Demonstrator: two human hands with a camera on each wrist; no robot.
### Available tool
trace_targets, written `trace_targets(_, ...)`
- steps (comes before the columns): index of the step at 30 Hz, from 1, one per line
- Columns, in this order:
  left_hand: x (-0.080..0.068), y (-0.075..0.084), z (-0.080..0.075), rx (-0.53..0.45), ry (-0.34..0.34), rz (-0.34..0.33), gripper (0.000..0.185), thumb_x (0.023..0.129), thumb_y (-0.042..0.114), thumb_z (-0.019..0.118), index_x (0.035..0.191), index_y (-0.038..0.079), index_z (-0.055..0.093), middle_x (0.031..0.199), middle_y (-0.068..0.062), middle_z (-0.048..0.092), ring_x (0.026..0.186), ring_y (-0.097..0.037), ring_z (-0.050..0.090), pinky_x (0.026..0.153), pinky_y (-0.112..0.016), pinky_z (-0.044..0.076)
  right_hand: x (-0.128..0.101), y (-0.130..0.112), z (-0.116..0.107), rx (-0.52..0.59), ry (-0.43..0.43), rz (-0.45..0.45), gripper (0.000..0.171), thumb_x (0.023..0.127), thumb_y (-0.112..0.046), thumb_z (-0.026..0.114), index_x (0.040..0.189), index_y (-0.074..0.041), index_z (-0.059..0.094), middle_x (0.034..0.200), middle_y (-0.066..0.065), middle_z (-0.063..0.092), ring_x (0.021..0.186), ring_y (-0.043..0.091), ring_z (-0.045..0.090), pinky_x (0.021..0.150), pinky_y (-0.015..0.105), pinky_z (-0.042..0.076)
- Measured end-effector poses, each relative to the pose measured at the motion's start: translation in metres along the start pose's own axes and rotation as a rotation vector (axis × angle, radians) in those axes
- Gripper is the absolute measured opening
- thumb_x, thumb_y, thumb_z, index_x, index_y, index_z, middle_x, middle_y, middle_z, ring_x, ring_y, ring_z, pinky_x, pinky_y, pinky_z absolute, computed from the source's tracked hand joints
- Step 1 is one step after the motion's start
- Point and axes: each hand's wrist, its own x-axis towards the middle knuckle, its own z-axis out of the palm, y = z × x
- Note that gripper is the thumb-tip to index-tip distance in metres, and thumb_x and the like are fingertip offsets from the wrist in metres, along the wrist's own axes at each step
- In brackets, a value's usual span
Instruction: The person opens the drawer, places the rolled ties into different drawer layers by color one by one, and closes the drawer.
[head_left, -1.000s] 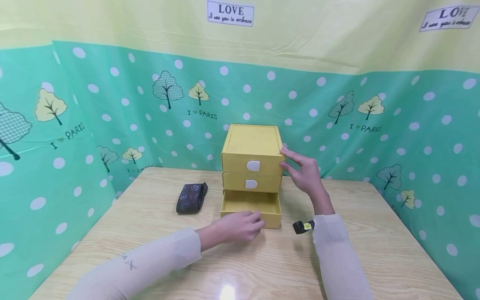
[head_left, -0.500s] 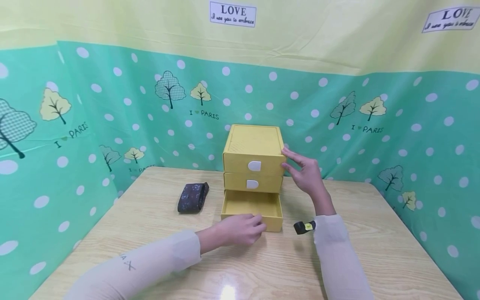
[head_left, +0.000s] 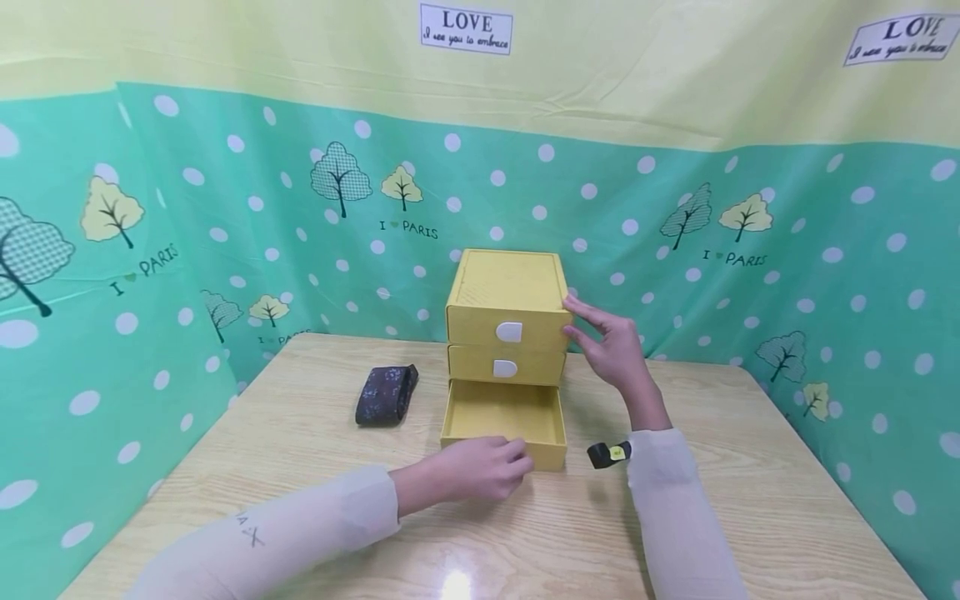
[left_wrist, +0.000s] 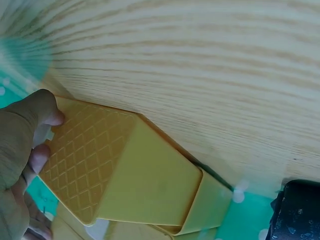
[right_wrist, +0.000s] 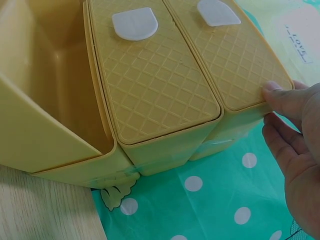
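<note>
A yellow unit of three stacked drawers (head_left: 510,279) stands on the table. Its bottom drawer (head_left: 551,455) is pulled well out, and no object shows inside. My left hand (head_left: 487,468) is at that drawer's front; in the left wrist view its thumb and fingers pinch the white drawer handle (left_wrist: 42,135), partly hidden by them. With my right hand (head_left: 615,350) I hold the unit's upper right front corner. The right thumb (right_wrist: 282,97) presses on the top drawer's front edge, while other fingers lie against the side. Both upper drawers are closed, their white tabs visible.
A dark patterned folded pouch or wallet (head_left: 384,396) lies left of the unit. Near the right sleeve is a small black roll with a yellow label (head_left: 609,454). A green dotted curtain (head_left: 420,300) hangs behind the wooden table (head_left: 315,375).
The bottom drawer has slid further out toward me, with my left hand moving along at its front. My right hand keeps its place on the unit's corner.
</note>
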Motion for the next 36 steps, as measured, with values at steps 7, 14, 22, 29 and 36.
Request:
trace_targets(7, -0.001, 0.003, -0.001, -0.017, 0.015, -0.006, 0.017, 0.096, 0.012, 0.066, 0.091, 0.026, 0.075, 0.095, 0.006, 0.054, 0.086, -0.010, 0.054, 0.064, -0.013, 0.050, 0.000, 0.000, 0.000, -0.007, -0.001, 0.019, 0.044, 0.089, -0.002, 0.077, 0.132, -0.006, 0.068, 0.141, 0.009, 0.061, 0.132, 0.022, 0.057, 0.107, 0.021, 0.046)
trace_targets(14, -0.001, 0.005, -0.006, -0.024, 0.015, -0.006, 0.021, 0.097, 0.010, 0.062, 0.091, 0.026, 0.075, 0.096, 0.008, 0.056, 0.086, -0.008, 0.053, 0.064, -0.012, 0.050, 0.000, 0.000, -0.001, -0.009, -0.007, 0.026, 0.045, 0.089, -0.003, 0.077, 0.133, -0.006, 0.068, 0.141, 0.008, 0.060, 0.132, 0.022, 0.057, 0.107, 0.022, 0.047)
trace_targets(22, -0.001, 0.007, -0.014, -0.027, -0.008, 0.010, 0.022, 0.099, 0.016, 0.058, 0.096, 0.026, 0.077, 0.099, 0.008, 0.060, 0.090, -0.008, 0.055, 0.068, -0.013, 0.052, -0.001, -0.001, -0.001, -0.004, -0.007, 0.028, 0.044, 0.089, -0.003, 0.077, 0.132, -0.006, 0.068, 0.141, 0.007, 0.060, 0.131, 0.023, 0.058, 0.107, 0.024, 0.047)
trace_targets(29, -0.001, 0.009, -0.021, -0.022, -0.005, 0.017, 0.022, 0.100, 0.015, 0.059, 0.094, 0.027, 0.076, 0.100, 0.009, 0.058, 0.090, -0.008, 0.055, 0.068, -0.013, 0.052, -0.001, 0.000, 0.000, -0.009, -0.003, 0.023, 0.044, 0.089, -0.003, 0.077, 0.132, -0.007, 0.068, 0.141, 0.007, 0.060, 0.131, 0.023, 0.058, 0.107, 0.024, 0.047)
trace_targets(36, -0.002, 0.011, -0.026, -0.024, 0.002, 0.010, 0.023, 0.100, 0.014, 0.058, 0.091, 0.027, 0.074, 0.097, 0.009, 0.057, 0.089, -0.009, 0.054, 0.067, -0.013, 0.050, 0.000, 0.000, 0.000, -0.004, -0.005, 0.021, 0.045, 0.089, -0.002, 0.077, 0.132, -0.007, 0.068, 0.141, 0.008, 0.061, 0.132, 0.023, 0.058, 0.107, 0.023, 0.047)
